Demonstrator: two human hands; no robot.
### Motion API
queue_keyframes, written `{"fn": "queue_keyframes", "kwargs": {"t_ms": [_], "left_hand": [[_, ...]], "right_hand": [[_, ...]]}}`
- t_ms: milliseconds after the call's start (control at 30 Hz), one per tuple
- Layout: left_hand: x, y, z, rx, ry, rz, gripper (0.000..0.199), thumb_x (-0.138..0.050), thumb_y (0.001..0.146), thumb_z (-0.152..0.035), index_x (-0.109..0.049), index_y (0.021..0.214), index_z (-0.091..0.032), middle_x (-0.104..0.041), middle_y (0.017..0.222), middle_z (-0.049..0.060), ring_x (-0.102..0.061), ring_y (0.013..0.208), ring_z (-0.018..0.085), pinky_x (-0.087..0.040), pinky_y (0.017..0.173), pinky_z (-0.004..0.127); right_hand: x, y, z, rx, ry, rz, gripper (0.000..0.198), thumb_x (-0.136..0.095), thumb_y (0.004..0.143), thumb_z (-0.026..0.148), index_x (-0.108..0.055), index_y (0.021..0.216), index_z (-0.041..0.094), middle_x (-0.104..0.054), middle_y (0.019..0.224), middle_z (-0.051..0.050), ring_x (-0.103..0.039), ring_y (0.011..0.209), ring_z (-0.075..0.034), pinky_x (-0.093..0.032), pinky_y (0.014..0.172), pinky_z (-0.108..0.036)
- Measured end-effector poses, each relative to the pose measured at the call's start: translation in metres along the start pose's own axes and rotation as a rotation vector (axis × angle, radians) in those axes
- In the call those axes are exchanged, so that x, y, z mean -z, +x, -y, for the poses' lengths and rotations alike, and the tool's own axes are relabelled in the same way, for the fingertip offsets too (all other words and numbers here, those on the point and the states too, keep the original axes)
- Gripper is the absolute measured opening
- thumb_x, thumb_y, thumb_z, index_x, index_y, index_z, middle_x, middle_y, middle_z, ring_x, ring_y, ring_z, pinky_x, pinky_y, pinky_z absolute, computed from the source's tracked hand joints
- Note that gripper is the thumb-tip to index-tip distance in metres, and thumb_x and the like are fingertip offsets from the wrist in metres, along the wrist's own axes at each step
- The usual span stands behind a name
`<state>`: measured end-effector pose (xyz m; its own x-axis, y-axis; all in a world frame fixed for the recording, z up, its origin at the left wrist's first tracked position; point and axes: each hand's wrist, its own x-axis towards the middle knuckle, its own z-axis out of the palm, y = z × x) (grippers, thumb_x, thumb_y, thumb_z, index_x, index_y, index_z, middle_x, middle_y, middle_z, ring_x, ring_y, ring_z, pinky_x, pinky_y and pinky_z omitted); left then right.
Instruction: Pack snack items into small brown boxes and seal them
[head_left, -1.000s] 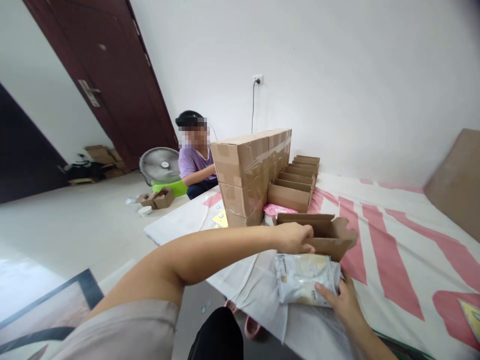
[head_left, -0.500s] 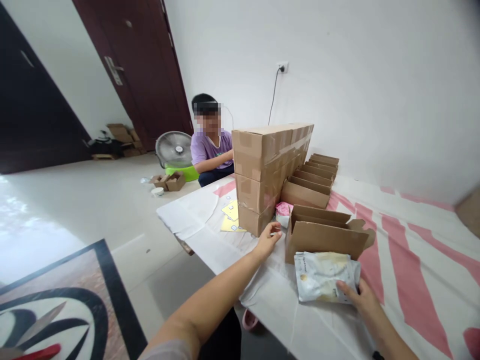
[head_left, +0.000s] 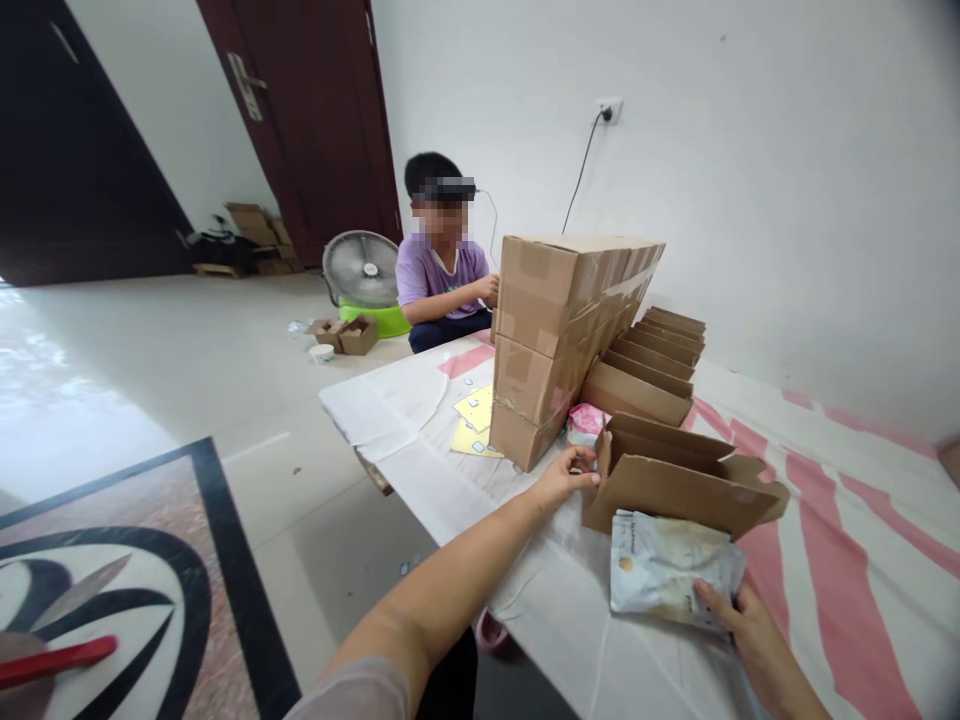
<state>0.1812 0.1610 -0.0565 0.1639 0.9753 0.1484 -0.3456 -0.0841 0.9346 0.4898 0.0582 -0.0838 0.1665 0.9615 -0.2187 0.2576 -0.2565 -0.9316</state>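
Observation:
An open cardboard box [head_left: 675, 490] stands on the cloth-covered table, its top flaps up. At its left end my left hand [head_left: 564, 480] has its fingers bent against the small end flap, thumb below, gripping it. My right hand [head_left: 739, 620] is closed on the right end of a pale, shiny pouch [head_left: 667, 570], thumb on top and fingers behind. The pouch is tilted in front of the box, with small print and a round golden mark on it. A pink and white packet [head_left: 587, 422] sits just behind the box's left end, partly hidden.
Taped cardboard boxes [head_left: 536, 300] are stacked in a wall left of centre. Several open boxes [head_left: 637, 385] stand in a row behind mine. Yellow sheets [head_left: 474, 425] lie by the stack. Across the table sits another person [head_left: 442, 275], near a fan [head_left: 364, 270].
My left hand has moved right and taken hold of the box's end flap. The box's flaps have shifted outward. The pouch stays in my right hand. The view has swung slightly left.

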Motion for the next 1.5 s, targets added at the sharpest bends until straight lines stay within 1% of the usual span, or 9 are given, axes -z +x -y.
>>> {"fn": "queue_keyframes", "kwargs": {"t_ms": [133,300,433,633,833,1033,1100,1300,1500], "left_hand": [[0.001,0.004,0.003,0.006,-0.022,-0.02,0.068,-0.092,0.046,-0.033,-0.06,0.104,-0.017,-0.058,0.088,-0.002,-0.053,0.072,0.01,-0.042,0.074,0.025],[0.001,0.005,0.005,0.022,-0.025,-0.037,0.068,-0.091,0.048,-0.035,-0.059,0.105,-0.016,-0.058,0.086,-0.002,-0.054,0.074,0.011,-0.044,0.077,0.027],[0.001,0.003,0.003,0.033,-0.01,-0.035,0.064,-0.091,0.046,-0.036,-0.061,0.098,-0.015,-0.059,0.091,0.0,-0.054,0.074,0.011,-0.043,0.076,0.027],[-0.001,0.001,0.001,0.026,0.028,-0.029,0.055,-0.091,0.046,-0.039,-0.061,0.085,-0.015,-0.059,0.076,-0.003,-0.054,0.07,0.011,-0.042,0.073,0.025],[-0.004,0.011,-0.001,0.031,0.122,-0.086,0.039,-0.075,0.07,-0.044,-0.059,0.091,-0.016,-0.056,0.068,-0.004,-0.053,0.058,0.009,-0.042,0.06,0.023],[-0.015,0.026,0.003,-0.004,0.331,-0.217,0.012,-0.057,0.083,-0.022,-0.06,0.094,-0.018,-0.05,0.061,-0.007,-0.045,0.048,0.008,-0.041,0.052,0.021],[-0.017,0.025,0.0,-0.033,0.409,-0.242,0.015,-0.056,0.082,-0.017,-0.062,0.096,-0.019,-0.054,0.066,-0.005,-0.048,0.053,0.009,-0.044,0.057,0.022],[-0.02,0.01,-0.015,-0.139,0.594,-0.298,0.009,-0.06,0.076,-0.012,-0.062,0.071,-0.019,-0.062,0.084,0.001,-0.057,0.082,0.016,-0.045,0.084,0.03],[-0.02,0.006,-0.008,-0.124,0.567,-0.312,0.011,-0.055,0.079,-0.011,-0.054,0.074,-0.02,-0.067,0.088,0.003,-0.06,0.084,0.017,-0.047,0.084,0.032]], "right_hand": [[-0.001,0.001,-0.001,0.014,0.009,0.001,0.068,-0.073,0.066,0.058,-0.059,0.118,0.016,-0.065,0.126,-0.012,-0.059,0.118,-0.034,-0.052,0.096,-0.04],[-0.003,-0.001,0.003,-0.006,0.056,0.0,0.07,-0.076,0.063,0.056,-0.059,0.117,0.015,-0.067,0.123,-0.013,-0.059,0.117,-0.036,-0.05,0.098,-0.046],[-0.002,-0.001,0.003,0.016,0.058,0.021,0.069,-0.076,0.064,0.056,-0.059,0.117,0.016,-0.067,0.123,-0.012,-0.06,0.116,-0.035,-0.053,0.093,-0.041],[-0.002,-0.002,0.006,0.028,0.021,0.007,0.071,-0.074,0.064,0.06,-0.059,0.116,0.013,-0.066,0.123,-0.014,-0.061,0.115,-0.035,-0.053,0.094,-0.04],[-0.003,-0.003,0.007,0.07,0.025,0.021,0.061,-0.076,0.064,0.052,-0.064,0.112,0.016,-0.071,0.116,-0.01,-0.062,0.113,-0.034,-0.055,0.09,-0.04],[-0.001,0.002,0.001,0.043,-0.007,0.008,0.067,-0.074,0.062,0.059,-0.063,0.111,0.015,-0.071,0.113,-0.012,-0.062,0.111,-0.036,-0.052,0.093,-0.043],[0.0,0.004,-0.001,0.039,-0.015,0.012,0.068,-0.074,0.062,0.06,-0.062,0.11,0.014,-0.071,0.112,-0.012,-0.062,0.11,-0.037,-0.051,0.094,-0.045],[-0.001,0.0,0.001,0.072,-0.002,0.023,0.061,-0.073,0.065,0.057,-0.063,0.108,0.015,-0.071,0.112,-0.013,-0.062,0.111,-0.035,-0.05,0.095,-0.043],[-0.003,-0.005,0.01,0.084,0.009,0.013,0.063,-0.076,0.062,0.053,-0.066,0.112,0.015,-0.072,0.109,-0.012,-0.063,0.11,-0.036,-0.051,0.094,-0.046]]}}
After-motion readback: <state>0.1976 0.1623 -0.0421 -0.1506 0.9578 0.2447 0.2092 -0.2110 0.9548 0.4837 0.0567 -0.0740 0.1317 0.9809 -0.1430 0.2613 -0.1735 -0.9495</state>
